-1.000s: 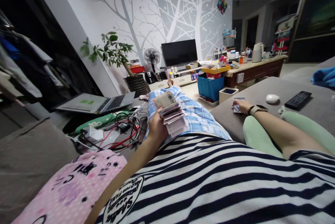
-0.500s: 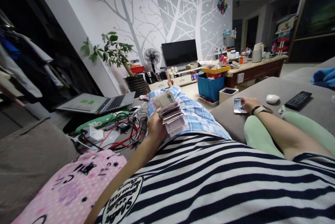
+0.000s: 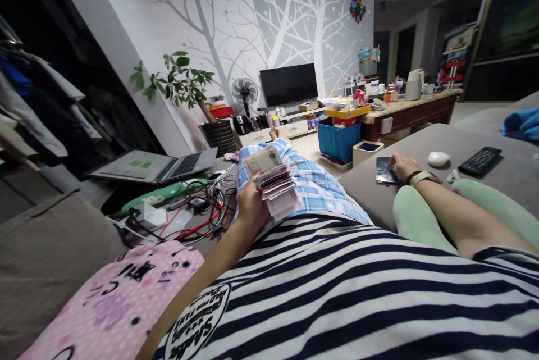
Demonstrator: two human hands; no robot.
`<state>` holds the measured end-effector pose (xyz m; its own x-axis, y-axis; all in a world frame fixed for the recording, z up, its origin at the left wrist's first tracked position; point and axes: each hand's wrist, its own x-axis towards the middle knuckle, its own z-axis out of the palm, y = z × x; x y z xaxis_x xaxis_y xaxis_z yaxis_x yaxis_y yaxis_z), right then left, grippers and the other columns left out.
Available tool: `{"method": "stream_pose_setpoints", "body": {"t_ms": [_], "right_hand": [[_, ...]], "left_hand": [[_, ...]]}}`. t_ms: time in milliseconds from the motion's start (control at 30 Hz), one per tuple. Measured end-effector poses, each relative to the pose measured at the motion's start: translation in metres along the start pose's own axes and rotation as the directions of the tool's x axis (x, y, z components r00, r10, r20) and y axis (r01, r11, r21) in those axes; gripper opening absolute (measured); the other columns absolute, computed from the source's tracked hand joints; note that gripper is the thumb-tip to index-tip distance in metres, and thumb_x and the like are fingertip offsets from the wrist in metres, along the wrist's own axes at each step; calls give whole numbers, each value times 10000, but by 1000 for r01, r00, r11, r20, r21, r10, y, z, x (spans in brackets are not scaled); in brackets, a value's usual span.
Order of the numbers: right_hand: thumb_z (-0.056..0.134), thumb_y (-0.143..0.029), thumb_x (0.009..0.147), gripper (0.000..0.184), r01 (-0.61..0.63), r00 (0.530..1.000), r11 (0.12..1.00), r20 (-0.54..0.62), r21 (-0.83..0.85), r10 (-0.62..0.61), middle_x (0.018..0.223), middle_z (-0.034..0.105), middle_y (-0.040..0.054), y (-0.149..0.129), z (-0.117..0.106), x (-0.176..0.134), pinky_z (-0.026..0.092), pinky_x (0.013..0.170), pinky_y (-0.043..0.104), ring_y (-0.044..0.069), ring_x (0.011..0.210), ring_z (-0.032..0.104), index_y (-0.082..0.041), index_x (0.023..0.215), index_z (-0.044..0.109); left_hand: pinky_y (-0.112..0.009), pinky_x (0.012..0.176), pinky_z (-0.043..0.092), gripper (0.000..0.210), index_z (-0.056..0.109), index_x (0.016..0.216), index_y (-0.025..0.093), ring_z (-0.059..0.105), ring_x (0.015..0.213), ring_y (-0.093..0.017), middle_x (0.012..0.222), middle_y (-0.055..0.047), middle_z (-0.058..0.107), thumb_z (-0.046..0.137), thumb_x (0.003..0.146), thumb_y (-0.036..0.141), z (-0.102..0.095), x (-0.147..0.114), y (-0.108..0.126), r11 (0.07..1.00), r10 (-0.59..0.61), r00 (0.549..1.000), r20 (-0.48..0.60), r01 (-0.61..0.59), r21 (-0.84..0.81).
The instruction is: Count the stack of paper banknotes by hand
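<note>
My left hand [image 3: 252,203] is closed around a fanned stack of banknotes [image 3: 278,183]. It holds them above the blue checked cloth over my legs [image 3: 320,191]. Some notes are folded over, and one pale note stands out at the top. On the grey sofa to the right lies a smartphone [image 3: 384,171] with a mostly dark screen. My right hand [image 3: 404,168], with a watch on its wrist, rests at the phone's right side, and a fingertip touches it. Its fingers are partly bent and not wrapped around the phone.
A white mouse [image 3: 438,158] and a black remote control [image 3: 480,161] lie right of my right hand. Green cushions [image 3: 419,214] sit under that forearm. To the left are an open laptop [image 3: 155,166], tangled cables [image 3: 206,211] and a pink spotted blanket [image 3: 113,304].
The phone's screen has gone from a lit picture to mostly dark. My right hand has shifted very slightly to the right. The left hand and the banknotes stay as they were.
</note>
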<state>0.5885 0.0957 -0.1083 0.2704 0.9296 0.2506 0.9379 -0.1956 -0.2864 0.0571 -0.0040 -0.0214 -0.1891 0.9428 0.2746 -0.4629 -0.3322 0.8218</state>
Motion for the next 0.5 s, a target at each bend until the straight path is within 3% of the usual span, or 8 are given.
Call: {"method": "stream_pose_setpoints", "body": {"t_ms": [167, 300, 500], "right_hand": [[803, -269, 1076, 305, 88, 996, 996, 2, 13, -88, 1478, 940, 218, 2, 6, 1, 654, 1219, 533, 422, 1356, 897, -253, 1379, 771], [725, -238, 1110, 267, 134, 991, 991, 3, -9, -134, 1494, 930, 265, 3, 10, 5, 673, 1200, 576, 445, 1369, 893, -224, 1370, 786], [797, -160, 970, 283, 291, 957, 957, 2, -8, -291, 1285, 963, 140, -2, 19, 11, 698, 1041, 440, 364, 1220, 903, -275, 1228, 821]], "left_hand": [[-489, 1044, 791, 566, 896, 1125, 214, 939, 1124, -381, 1074, -76, 941, 1155, 696, 478, 2, -1, -3, 999, -42, 999, 31, 43, -21], [-478, 1080, 779, 600, 896, 1067, 208, 921, 1132, -374, 1078, -74, 945, 1191, 589, 420, 2, -4, 1, 1000, -19, 1000, 25, 19, -2], [-500, 1079, 790, 504, 880, 996, 224, 926, 1120, -384, 1037, -72, 935, 1171, 630, 412, 6, -6, 5, 995, -85, 995, 53, 87, -39]]}}
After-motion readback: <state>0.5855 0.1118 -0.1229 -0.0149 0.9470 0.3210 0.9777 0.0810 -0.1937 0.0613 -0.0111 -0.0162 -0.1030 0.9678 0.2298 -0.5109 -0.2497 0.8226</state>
